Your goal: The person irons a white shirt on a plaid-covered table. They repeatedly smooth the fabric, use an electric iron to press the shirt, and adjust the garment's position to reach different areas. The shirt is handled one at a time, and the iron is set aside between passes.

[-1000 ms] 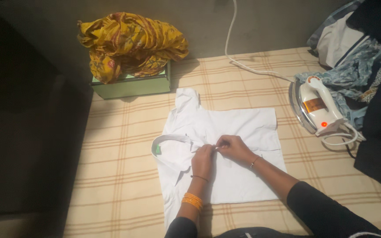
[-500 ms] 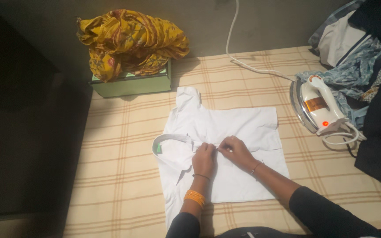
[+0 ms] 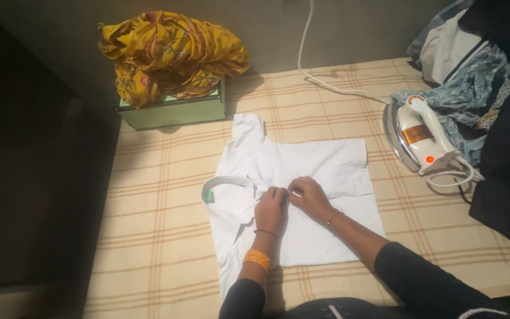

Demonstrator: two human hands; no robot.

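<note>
Here both hands meet on the white shirt (image 3: 302,171), spread flat on the checked cloth (image 3: 160,236): left hand (image 3: 271,210) and right hand (image 3: 309,197) pinch its front placket, perhaps at a button. An iron (image 3: 420,139) stands well right.

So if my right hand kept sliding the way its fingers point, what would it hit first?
The right hand points left along the white shirt, and its fingertips already meet the left hand at the placket. So the left hand comes first; beyond it lies the collar.
</note>
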